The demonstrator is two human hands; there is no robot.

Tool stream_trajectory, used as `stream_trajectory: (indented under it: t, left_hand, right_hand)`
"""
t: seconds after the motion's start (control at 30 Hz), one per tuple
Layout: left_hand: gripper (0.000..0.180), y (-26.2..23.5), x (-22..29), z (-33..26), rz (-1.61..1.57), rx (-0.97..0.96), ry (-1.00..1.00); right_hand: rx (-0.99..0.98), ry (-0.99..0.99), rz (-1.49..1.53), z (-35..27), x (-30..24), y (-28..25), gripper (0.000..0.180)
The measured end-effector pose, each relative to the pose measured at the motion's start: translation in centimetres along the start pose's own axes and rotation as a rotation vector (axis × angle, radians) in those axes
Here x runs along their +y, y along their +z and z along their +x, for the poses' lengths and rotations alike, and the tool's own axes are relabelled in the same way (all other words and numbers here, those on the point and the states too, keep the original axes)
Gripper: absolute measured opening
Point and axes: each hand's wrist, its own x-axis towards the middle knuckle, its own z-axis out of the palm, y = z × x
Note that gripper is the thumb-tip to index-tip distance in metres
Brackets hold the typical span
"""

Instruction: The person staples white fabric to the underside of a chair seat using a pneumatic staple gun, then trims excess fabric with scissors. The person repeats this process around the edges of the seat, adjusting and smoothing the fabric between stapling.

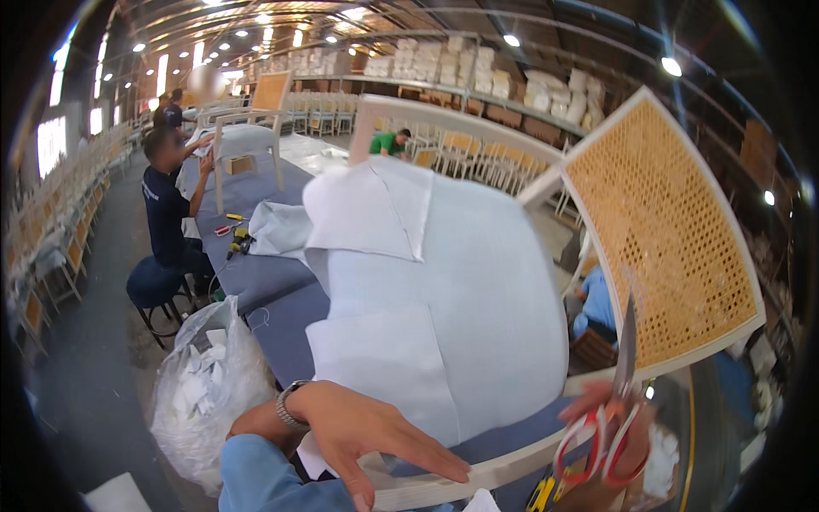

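Observation:
In front of me a pale wooden chair has a woven cane back and a seat covered in light blue-white fabric. Two seamed flaps of that fabric lie folded over the seat. My left hand, with a metal watch at the wrist, is spread palm down near the seat's near edge, fingertips at the wooden chair rail. At the lower right my right hand grips scissors by their red and white handles, blades pointing up beside the cane back. Beneath that hand is a yellow utility knife, partly hidden.
A clear plastic bag of white scraps stands left of the blue-covered table. A yellow-black tool and red-handled scissors lie on it. Left, a co-worker handles another chair. Someone in light blue is behind my chair.

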Motion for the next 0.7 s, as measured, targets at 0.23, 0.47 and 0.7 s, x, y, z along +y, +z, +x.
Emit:
stream_trajectory:
  t: [0.23,0.47,0.7]
  left_hand:
    - [0.094,-3.6,-6.0,-5.0,0.154,0.342,0.19]
    - [0.07,-8.3,-7.2,-7.0,-0.492,0.834,-0.235]
    - [0.106,-5.7,-13.0,4.5,0.029,0.979,-0.116]
  right_hand:
    - [0.201,-0.12,-0.059,4.8,8.1,6.1,0.075]
    - [0.135,-0.088,0.184,16.9,13.7,9.9,0.073]
    - [0.335,-0.077,0.281,18.7,11.0,4.6,0.075]
